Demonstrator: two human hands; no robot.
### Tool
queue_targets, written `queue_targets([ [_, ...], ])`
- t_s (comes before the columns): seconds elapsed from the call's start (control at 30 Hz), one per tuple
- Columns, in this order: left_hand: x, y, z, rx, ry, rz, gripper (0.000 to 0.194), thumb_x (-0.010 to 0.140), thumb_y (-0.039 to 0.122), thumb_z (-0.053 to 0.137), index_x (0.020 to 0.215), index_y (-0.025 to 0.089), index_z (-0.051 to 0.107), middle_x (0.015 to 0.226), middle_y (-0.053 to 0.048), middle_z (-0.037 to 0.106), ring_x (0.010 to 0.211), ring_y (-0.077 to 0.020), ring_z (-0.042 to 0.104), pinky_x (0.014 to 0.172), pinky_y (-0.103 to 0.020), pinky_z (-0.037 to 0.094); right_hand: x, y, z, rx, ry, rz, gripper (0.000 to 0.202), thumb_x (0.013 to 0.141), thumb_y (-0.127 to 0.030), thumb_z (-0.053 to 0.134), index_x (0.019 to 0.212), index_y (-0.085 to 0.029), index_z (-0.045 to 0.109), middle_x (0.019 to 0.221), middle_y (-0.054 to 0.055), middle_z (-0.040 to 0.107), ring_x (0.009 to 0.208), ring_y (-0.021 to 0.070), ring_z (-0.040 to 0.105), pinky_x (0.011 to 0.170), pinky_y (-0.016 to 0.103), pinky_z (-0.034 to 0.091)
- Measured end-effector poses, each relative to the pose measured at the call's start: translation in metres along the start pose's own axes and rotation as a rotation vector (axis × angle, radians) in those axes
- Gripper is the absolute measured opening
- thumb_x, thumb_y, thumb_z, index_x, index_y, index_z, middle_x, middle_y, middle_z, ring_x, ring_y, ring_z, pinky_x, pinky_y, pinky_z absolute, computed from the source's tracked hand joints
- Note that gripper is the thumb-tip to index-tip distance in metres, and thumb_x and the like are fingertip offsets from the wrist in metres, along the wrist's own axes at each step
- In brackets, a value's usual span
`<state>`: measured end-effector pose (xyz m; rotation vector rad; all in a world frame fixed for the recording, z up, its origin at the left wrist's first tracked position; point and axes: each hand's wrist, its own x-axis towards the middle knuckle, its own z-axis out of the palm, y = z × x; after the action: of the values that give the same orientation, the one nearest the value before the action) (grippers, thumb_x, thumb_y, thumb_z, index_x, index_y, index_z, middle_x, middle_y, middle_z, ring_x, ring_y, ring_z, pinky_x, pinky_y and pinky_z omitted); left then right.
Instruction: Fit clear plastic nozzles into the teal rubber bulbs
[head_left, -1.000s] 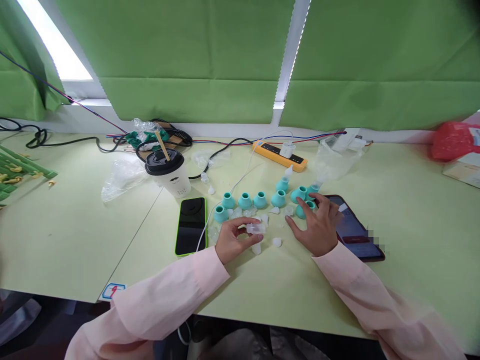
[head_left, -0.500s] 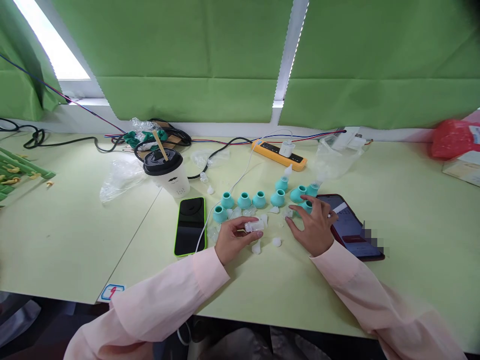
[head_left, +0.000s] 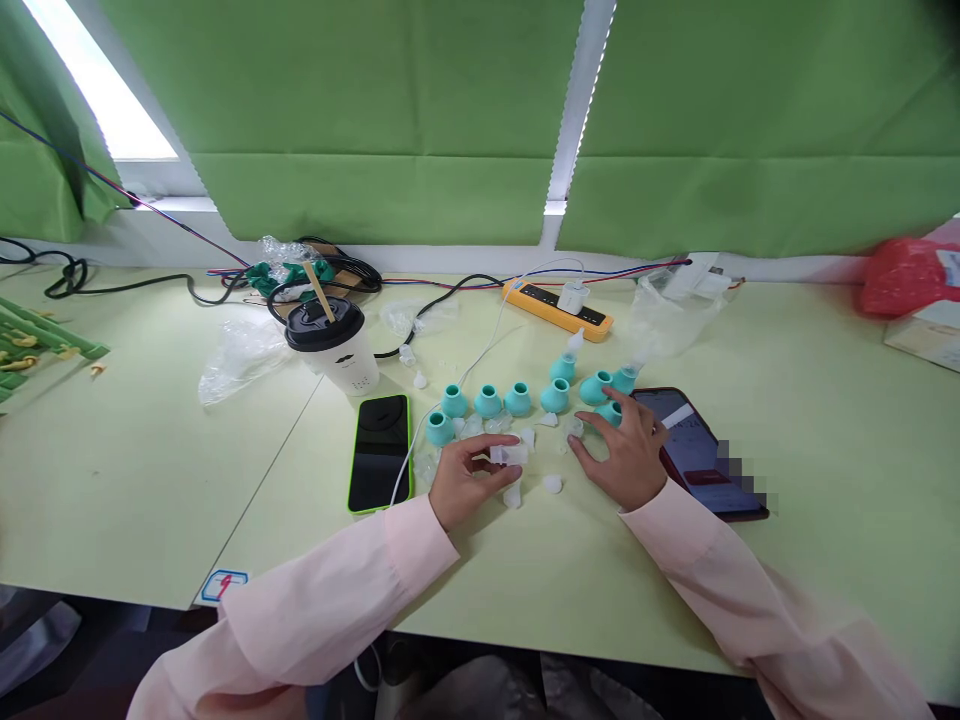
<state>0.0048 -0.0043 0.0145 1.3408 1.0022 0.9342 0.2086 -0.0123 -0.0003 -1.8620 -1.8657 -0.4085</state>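
My left hand (head_left: 466,482) pinches a small clear plastic tube-like piece (head_left: 510,455) between thumb and fingers, just above the table. To the right, my right hand (head_left: 628,455) has thumb and index finger on either side of another small clear plastic piece (head_left: 575,428), which lies between the fingertips. Behind both hands stand several teal rubber bulbs (head_left: 488,401); two at the back carry clear tips. Loose translucent pieces lie between the hands, among them a pointed tip (head_left: 513,495) and a round white cap (head_left: 553,484).
A phone in a green case (head_left: 379,452) lies left of my hands, and a dark phone (head_left: 709,460) partly under my right hand. A lidded paper cup (head_left: 337,350), an orange power strip (head_left: 559,311) and plastic bags (head_left: 671,315) stand or lie farther back. A white cable crosses the table.
The clear piece in my left hand has turned slightly. My right hand has hardly moved, its fingertips staying around the other clear piece.
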Motion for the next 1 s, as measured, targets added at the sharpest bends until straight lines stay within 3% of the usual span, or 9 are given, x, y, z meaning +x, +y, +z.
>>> queue_targets([
  [0.27,0.000,-0.001,0.000,0.023,0.014,0.008,0.029,0.059,0.022,0.067,0.086,0.013,0.062,0.079,-0.005,0.059,0.063,-0.0096,0.051,0.061,-0.022,0.044,0.001,0.010,0.007,0.026,-0.013,-0.088,0.021,0.065,-0.021,0.054,0.085,-0.018,0.062,0.115,0.011,0.039,0.096,0.0302,0.037,0.073,0.041,0.039],
  [0.47,-0.001,-0.002,0.000,0.077,0.025,0.064,0.026,0.062,0.021,0.065,0.087,0.014,0.063,0.074,-0.003,0.055,0.064,-0.0100,0.049,0.059,-0.022,0.044,0.003,0.020,0.016,0.089,0.042,-0.096,0.046,0.067,-0.016,0.050,0.113,-0.010,0.043,0.100,0.014,0.051,0.091,0.0271,0.043,0.075,0.040,0.039],
  [0.67,-0.001,0.000,-0.001,0.069,-0.025,0.195,0.023,0.064,0.021,0.064,0.087,0.017,0.063,0.091,-0.007,0.053,0.084,-0.0165,0.053,0.066,-0.025,0.048,0.003,0.021,0.011,0.160,0.261,-0.099,0.024,0.070,-0.025,0.055,0.092,-0.017,0.054,0.086,0.007,0.062,0.083,0.0251,0.049,0.071,0.039,0.040],
  [0.83,-0.003,0.000,-0.001,0.025,-0.092,0.194,0.025,0.071,0.019,0.058,0.096,0.020,0.060,0.109,-0.009,0.055,0.104,-0.0223,0.048,0.077,-0.032,0.047,0.004,0.006,-0.006,0.351,0.496,-0.134,0.036,0.068,-0.021,0.061,0.103,-0.019,0.051,0.091,0.008,0.059,0.084,0.0223,0.053,0.074,0.038,0.043],
  [0.9,-0.003,-0.001,-0.001,-0.005,-0.132,0.164,0.027,0.073,0.019,0.055,0.100,0.018,0.058,0.110,-0.010,0.056,0.103,-0.0226,0.049,0.081,-0.035,0.046,0.001,-0.002,-0.010,0.447,0.478,-0.148,0.046,0.068,-0.017,0.060,0.112,-0.020,0.046,0.090,0.009,0.057,0.085,0.0223,0.053,0.072,0.038,0.046],
  [1.0,-0.004,-0.002,0.001,-0.013,-0.181,0.134,0.026,0.075,0.020,0.053,0.101,0.015,0.055,0.107,-0.011,0.056,0.097,-0.0210,0.054,0.084,-0.036,0.044,-0.005,-0.013,-0.010,0.626,0.339,-0.163,0.051,0.070,-0.017,0.057,0.118,-0.019,0.038,0.090,0.009,0.056,0.084,0.0215,0.055,0.068,0.037,0.048],
])
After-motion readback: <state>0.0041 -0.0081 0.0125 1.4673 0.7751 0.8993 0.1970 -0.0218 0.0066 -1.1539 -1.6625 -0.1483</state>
